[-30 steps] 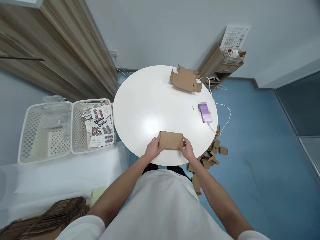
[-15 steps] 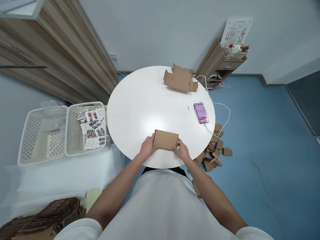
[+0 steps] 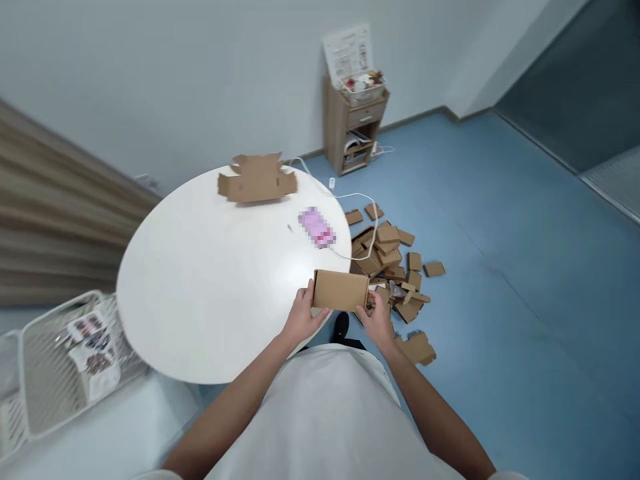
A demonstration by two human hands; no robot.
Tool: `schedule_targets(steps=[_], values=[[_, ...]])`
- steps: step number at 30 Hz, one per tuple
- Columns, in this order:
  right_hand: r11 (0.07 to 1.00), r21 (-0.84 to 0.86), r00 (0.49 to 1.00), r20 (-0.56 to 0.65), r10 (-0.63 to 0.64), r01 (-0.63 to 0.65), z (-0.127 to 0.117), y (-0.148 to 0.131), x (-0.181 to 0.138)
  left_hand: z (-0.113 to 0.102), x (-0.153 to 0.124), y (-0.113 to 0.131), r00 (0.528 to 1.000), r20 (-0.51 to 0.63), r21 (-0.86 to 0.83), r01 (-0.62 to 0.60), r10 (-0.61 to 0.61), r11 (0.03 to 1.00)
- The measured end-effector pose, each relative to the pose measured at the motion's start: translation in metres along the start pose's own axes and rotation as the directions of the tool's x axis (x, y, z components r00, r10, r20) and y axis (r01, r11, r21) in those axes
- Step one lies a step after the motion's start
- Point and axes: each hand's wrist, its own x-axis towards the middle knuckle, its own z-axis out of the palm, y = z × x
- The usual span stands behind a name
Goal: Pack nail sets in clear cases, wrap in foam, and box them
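A closed brown cardboard box [image 3: 341,291] is held between my two hands over the table's right edge. My left hand [image 3: 303,313] grips its left end, thumb along the near side. At the opposite end my right hand [image 3: 376,317] is closed on the box, with the fingers bent round its corner. On the white round table [image 3: 200,280], an unfolded cardboard blank [image 3: 257,180] lies near the far edge. A blurred purple phone-like item [image 3: 317,227] sits near the right edge, joined to a white cable [image 3: 357,195].
Many small cardboard boxes [image 3: 387,240] lie heaped on the blue floor [image 3: 490,320] right of the table. A white basket [image 3: 50,400] with packaged cards stands at the left. Against the wall is a small wooden cabinet [image 3: 337,127] with a basket on top.
My view has turned to the right, towards the floor heap. Both hands have carried the box from above the table's front to its right edge.
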Motion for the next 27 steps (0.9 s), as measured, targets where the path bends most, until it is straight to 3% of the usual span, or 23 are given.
schedule_targets(steps=[7, 13, 17, 20, 24, 27], values=[[0.986, 0.135, 0.941, -0.310, 0.136, -0.098, -0.080, 0.061, 0.008, 0.100, 0.072, 0.065, 0.965, 0.242, -0.046, -0.089, 0.097, 0.995], [0.956, 0.262, 0.859, -0.450, 0.245, -0.135, -0.112, 0.085, 0.008, 0.146, 0.110, 0.106, 0.906, 0.390, -0.095, -0.138, 0.164, 0.986], [0.939, 0.300, 0.848, -0.441, 0.294, -0.170, -0.110, 0.095, 0.002, 0.154, 0.117, 0.114, 0.889, 0.421, -0.029, -0.182, 0.177, 0.983], [0.936, 0.285, 0.873, -0.379, 0.307, -0.205, -0.095, 0.103, -0.007, 0.149, 0.108, 0.101, 0.894, 0.416, -0.005, -0.178, 0.164, 0.984], [0.946, 0.272, 0.947, -0.215, 0.240, -0.178, -0.070, 0.104, -0.014, 0.128, 0.086, 0.072, 0.920, 0.374, -0.013, -0.125, 0.121, 0.992], [0.958, 0.244, 0.980, -0.089, 0.178, -0.152, -0.054, 0.094, -0.011, 0.104, 0.066, 0.052, 0.957, 0.288, -0.052, -0.014, 0.028, 0.999]])
